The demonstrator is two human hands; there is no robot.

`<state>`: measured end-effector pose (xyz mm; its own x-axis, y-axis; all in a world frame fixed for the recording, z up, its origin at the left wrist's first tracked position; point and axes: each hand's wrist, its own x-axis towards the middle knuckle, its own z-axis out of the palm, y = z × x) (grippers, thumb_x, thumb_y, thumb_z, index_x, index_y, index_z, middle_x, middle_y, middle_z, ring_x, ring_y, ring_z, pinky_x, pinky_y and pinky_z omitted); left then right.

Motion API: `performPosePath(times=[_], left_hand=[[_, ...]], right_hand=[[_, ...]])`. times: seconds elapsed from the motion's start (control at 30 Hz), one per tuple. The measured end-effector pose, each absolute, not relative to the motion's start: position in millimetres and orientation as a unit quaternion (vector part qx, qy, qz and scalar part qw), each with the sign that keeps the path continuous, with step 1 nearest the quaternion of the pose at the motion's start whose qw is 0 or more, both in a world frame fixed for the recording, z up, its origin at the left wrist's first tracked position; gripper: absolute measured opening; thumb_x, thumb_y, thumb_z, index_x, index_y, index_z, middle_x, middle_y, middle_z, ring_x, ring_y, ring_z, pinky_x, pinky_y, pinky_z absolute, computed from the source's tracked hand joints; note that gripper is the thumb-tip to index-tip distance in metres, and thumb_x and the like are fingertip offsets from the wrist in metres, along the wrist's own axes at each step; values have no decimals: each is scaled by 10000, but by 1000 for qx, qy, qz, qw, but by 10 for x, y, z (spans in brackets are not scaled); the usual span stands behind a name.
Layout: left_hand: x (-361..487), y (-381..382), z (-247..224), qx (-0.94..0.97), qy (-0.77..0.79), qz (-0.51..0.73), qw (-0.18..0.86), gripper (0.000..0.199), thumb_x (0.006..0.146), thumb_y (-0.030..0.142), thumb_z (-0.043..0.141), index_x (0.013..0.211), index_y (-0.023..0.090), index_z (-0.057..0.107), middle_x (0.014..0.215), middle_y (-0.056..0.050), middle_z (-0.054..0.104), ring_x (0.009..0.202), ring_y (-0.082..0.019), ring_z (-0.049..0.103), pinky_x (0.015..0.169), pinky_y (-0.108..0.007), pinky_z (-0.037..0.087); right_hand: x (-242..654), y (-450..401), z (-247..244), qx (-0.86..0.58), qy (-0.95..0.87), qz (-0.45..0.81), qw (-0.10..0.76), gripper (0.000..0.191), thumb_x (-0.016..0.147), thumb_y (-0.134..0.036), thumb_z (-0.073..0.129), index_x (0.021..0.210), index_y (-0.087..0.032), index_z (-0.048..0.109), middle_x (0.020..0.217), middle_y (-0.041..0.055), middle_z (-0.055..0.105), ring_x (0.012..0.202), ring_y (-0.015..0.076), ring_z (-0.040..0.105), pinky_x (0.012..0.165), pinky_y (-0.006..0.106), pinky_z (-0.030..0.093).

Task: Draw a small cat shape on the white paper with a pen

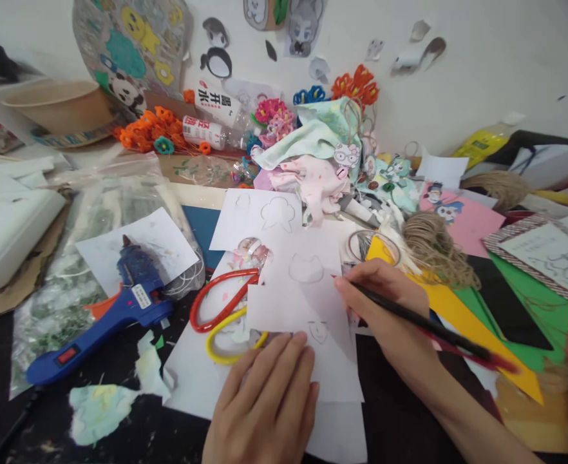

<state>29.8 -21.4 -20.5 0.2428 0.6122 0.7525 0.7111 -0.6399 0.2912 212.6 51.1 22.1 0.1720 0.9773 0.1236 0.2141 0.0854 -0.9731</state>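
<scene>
Black writing tool (419, 318) pinched in right hand (400, 338), slanting up-left toward the eared outline (306, 270); left hand (270, 399) lies unclenched on white paper (339, 370)

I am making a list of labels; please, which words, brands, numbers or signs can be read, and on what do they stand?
"水": white bottle label; its other large characters are uncertain.
Red bottle label: too blurred.
Glue gun sticker: too small.
Yellow bottle, bowl band, framed card: too small or blurred.
</scene>
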Motion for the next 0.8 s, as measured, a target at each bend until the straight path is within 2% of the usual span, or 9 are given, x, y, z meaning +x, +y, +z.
performPosePath(times=[0.1, 0.23, 0.3, 0.47, 0.63, 0.8], left_hand=[[283, -220, -185, -799, -419, -427, 51, 244, 974, 124, 546, 1106, 103, 751, 1182, -85, 760, 1138, -212, 662, 1018, -335, 414], [280, -213, -180, -799, -423, -424, 53, 239, 980, 139, 550, 1087, 105, 760, 1148, -80, 772, 1089, -211, 673, 1019, -339, 400], [293, -207, -194, -794, -424, -432, 55, 241, 983, 141, 544, 1069, 105, 766, 1133, -79, 776, 1070, -208, 677, 1021, -338, 396], [326, -199, -222, -792, -425, -433, 64, 242, 984, 149, 545, 1072, 104, 766, 1135, -79, 776, 1067, -205, 678, 1033, -337, 392], [286, -201, -157, -801, -423, -418, 64, 240, 983, 142, 547, 1079, 107, 764, 1138, -75, 776, 1050, -199, 688, 1013, -332, 399], [258, -203, -128, -819, -418, -387, 65, 232, 978, 146, 557, 1088, 114, 759, 1147, -67, 775, 1050, -188, 693, 1006, -318, 406]], right_hand=[[2128, 498, 209, -571, -552, 360, 490, 148, 815, -316, 800, 832, -221, 688, 712, -19, 676, 557, 102, 589, 487, 193, 453], [2131, 461, 219, -589, -562, 362, 454, 372, 858, -363, 753, 587, -206, 552, 452, -52, 546, 400, 83, 482, 422, 201, 384], [2114, 441, 232, -589, -581, 361, 431, 465, 887, -352, 707, 508, -206, 483, 389, -46, 514, 364, 75, 450, 423, 206, 373], [2062, 422, 241, -560, -575, 436, 407, 410, 884, -342, 673, 538, -206, 503, 420, -37, 560, 325, 70, 422, 365, 208, 313], [2073, 429, 246, -591, -590, 340, 433, 430, 842, -271, 658, 457, -205, 480, 366, -45, 487, 357, 77, 431, 418, 219, 340], [2055, 438, 253, -573, -602, 375, 411, 416, 871, -302, 646, 494, -204, 501, 392, -39, 531, 362, 86, 456, 413, 220, 346]])
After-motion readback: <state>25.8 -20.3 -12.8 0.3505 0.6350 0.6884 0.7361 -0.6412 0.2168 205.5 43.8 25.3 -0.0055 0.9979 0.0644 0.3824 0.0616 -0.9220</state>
